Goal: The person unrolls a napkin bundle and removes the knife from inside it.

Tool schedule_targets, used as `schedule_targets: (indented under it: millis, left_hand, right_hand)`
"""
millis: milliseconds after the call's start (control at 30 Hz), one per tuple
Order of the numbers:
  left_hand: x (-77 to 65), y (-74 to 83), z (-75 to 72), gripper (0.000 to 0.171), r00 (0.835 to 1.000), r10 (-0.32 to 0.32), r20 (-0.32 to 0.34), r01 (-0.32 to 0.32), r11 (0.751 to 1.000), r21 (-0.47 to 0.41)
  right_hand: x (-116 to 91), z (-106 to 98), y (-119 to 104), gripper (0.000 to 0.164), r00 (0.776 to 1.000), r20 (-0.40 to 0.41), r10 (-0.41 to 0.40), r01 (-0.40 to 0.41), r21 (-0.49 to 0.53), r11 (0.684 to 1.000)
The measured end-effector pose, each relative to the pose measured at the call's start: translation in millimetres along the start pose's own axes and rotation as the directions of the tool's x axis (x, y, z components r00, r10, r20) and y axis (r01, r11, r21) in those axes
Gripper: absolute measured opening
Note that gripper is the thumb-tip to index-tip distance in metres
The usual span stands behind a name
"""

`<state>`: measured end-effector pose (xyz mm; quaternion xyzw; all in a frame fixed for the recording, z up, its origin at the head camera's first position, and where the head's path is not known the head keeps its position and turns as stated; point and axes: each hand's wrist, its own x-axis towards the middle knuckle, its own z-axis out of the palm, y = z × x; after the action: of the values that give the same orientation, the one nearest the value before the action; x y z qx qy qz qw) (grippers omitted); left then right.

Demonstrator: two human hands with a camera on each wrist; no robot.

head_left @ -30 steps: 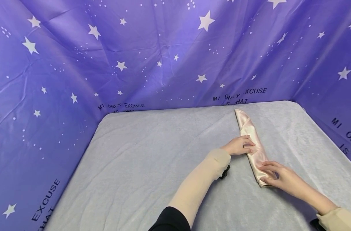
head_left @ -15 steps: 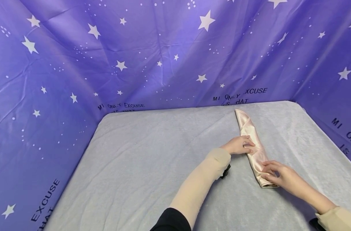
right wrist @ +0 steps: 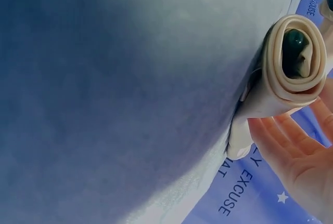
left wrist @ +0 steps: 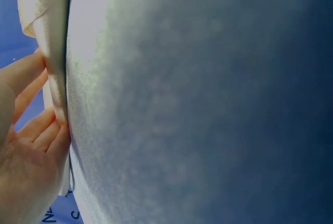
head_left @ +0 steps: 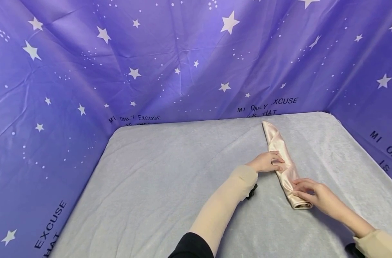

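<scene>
A shiny pale pink satin cloth (head_left: 281, 147), rolled into a long bundle, lies slantwise on the right part of the grey surface. My left hand (head_left: 265, 162) touches its middle from the left, fingers and thumb spread on it. At the near end my right hand (head_left: 323, 199) touches the roll from the right; in the right wrist view, nearly straight fingers (right wrist: 289, 135) lie along its side. That view also shows the roll's layered end, with a dark green rounded glossy thing (right wrist: 295, 40) inside; its kind is unclear.
A grey plush-covered surface (head_left: 150, 172) with rounded far corners stretches beneath. Purple drapes (head_left: 183, 53) with white stars and black lettering stand behind it and along both sides.
The right fingers and thumb have shifted slightly up along the roll, and more of its near end shows. My left hand stays in place on the cloth.
</scene>
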<state>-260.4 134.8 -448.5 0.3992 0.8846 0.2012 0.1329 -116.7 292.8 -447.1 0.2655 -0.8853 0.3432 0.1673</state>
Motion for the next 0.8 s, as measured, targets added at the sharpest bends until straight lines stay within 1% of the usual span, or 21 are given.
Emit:
schedule_targets:
  millis: [67, 133, 267, 367, 533, 800]
  left_hand:
    - [-0.2, 0.5, -0.2, 0.032, 1.000, -0.005, 0.003, 0.005, 1.000, -0.004]
    - [0.0, 0.6, -0.2, 0.032, 1.000, -0.009, 0.003, 0.009, 1.000, -0.008]
    - [0.2, 0.5, 0.1, 0.032, 1.000, -0.013, 0.004, 0.013, 1.000, -0.006]
    - [0.5, 0.1, 0.3, 0.032, 1.000, -0.010, 0.003, 0.010, 1.000, -0.002]
    - [0.6, -0.6, 0.7, 0.032, 1.000, -0.012, 0.000, 0.012, 1.000, -0.005]
    - [0.1, -0.9, 1.8, 0.032, 1.000, 0.009, -0.009, -0.009, 1.000, 0.014]
  right_hand:
    - [0.0, -0.1, 0.3, 0.026, 1.000, 0.001, -0.003, 0.003, 0.036, 0.999]
    - [-0.1, 0.0, 0.4, 0.028, 1.000, 0.000, -0.007, 0.007, 0.050, 0.999]
    - [-0.2, 1.0, -0.1, 0.030, 1.000, -0.002, -0.021, 0.021, -0.020, 1.000]
    - [1.1, 2.1, -0.5, 0.032, 0.999, 0.000, -0.053, 0.053, -0.070, 0.996]
    - [6.6, 4.2, -2.0, 0.036, 0.992, 0.035, -0.123, 0.125, -0.098, 0.987]
    - [10.1, 8.4, -2.9, 0.033, 0.981, 0.086, -0.176, 0.189, -0.177, 0.966]
